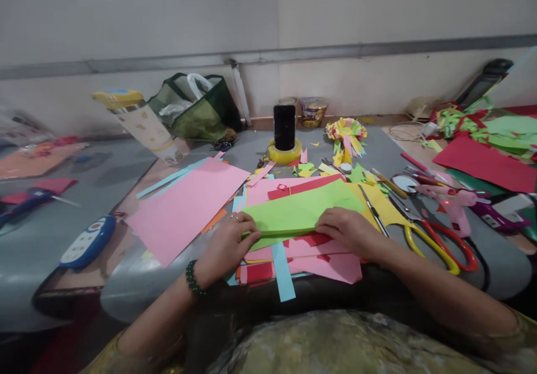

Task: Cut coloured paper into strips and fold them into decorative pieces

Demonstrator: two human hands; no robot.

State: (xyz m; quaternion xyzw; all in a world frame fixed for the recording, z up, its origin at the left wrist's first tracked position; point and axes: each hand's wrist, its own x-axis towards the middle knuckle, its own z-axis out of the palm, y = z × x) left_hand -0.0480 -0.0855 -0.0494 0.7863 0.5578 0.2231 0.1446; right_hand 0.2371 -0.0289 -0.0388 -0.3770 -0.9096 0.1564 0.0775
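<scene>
A folded sheet of light green paper (293, 209) lies across a pile of coloured paper in front of me. My left hand (230, 245) has its fingers closed on the sheet's near left corner. At the near right edge, my right hand (346, 228) grips the same paper, thumb hidden. Beneath it are pink paper (331, 267), red pieces and a light blue strip (284, 273) that sticks out toward me. A yellow sheet (388, 209) with a craft knife (373, 210) on it lies just right of my right hand.
Scissors (444, 245) and a pink glue gun (451, 200) lie at the right. A large pink sheet (193, 206) is on the left. Behind stand a phone (284, 127) on a tape roll (285, 153), a tumbler (146, 130), a green bag (201, 108) and a paper flower (346, 133).
</scene>
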